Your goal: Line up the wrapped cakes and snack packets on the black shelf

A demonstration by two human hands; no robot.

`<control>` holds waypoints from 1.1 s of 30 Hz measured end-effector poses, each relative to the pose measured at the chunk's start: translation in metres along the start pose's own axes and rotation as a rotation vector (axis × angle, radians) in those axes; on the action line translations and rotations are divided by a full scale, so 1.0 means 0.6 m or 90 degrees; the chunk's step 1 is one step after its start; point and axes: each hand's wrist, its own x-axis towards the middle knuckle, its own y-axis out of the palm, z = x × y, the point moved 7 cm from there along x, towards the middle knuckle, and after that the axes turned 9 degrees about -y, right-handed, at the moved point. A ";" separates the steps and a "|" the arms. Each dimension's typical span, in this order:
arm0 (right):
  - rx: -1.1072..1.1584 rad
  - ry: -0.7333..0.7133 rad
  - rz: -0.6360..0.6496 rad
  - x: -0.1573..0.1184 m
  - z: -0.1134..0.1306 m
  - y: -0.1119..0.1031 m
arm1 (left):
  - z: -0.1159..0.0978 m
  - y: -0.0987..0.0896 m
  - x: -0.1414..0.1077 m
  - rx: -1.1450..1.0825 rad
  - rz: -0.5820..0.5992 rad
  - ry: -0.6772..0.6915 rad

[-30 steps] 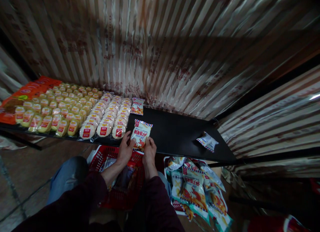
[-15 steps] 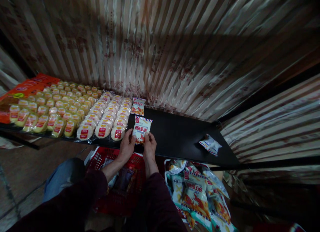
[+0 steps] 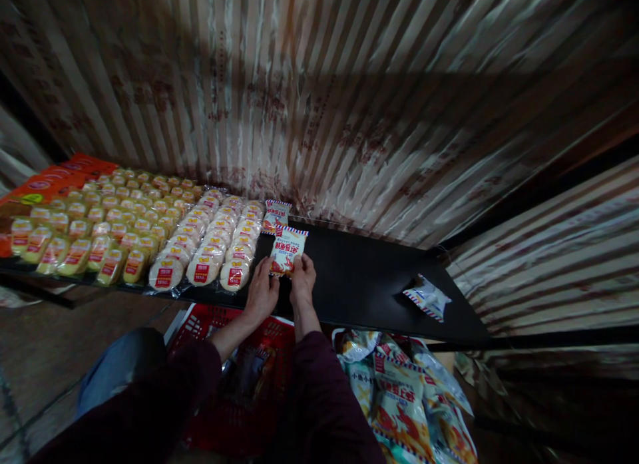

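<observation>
A small white-and-orange snack bag (image 3: 288,249) with striped ends is held over the black shelf (image 3: 349,271). My right hand (image 3: 303,277) is closed on its lower right corner, thumb on the front. At the lower left corner, my left hand (image 3: 262,292) pinches the bag, its fingertips partly hidden. Just behind, a matching snack bag (image 3: 275,215) lies against the wrapped back wall. To the left run rows of round white cakes in clear wrappers (image 3: 202,269).
Yellow wrapped cakes (image 3: 77,256) and orange packages (image 3: 74,171) fill the shelf's left end. A loose snack bag (image 3: 429,297) lies at the right. Below are a red basket (image 3: 200,321) with dark packets and a pile of larger snack bags (image 3: 399,404).
Both hands have moved the snack bag slightly away from me and to the right, toward the matching bag behind it. The view has shifted a little.
</observation>
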 end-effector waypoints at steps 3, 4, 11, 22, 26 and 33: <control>-0.031 -0.006 -0.017 0.014 -0.006 0.007 | -0.001 0.005 0.012 0.010 -0.020 0.015; -0.047 -0.011 -0.019 0.019 -0.007 0.009 | -0.003 0.006 0.016 0.013 -0.028 0.021; -0.110 -0.135 0.039 0.053 0.013 0.042 | -0.015 0.013 0.055 0.074 -0.060 0.032; -0.210 -0.193 0.063 0.089 0.002 0.078 | -0.008 0.027 0.108 0.102 -0.078 0.015; -0.210 -0.193 0.065 0.095 -0.004 0.088 | -0.011 0.025 0.115 0.121 -0.077 0.004; -0.246 -0.190 0.070 0.105 -0.004 0.095 | -0.015 0.028 0.123 0.103 -0.064 -0.005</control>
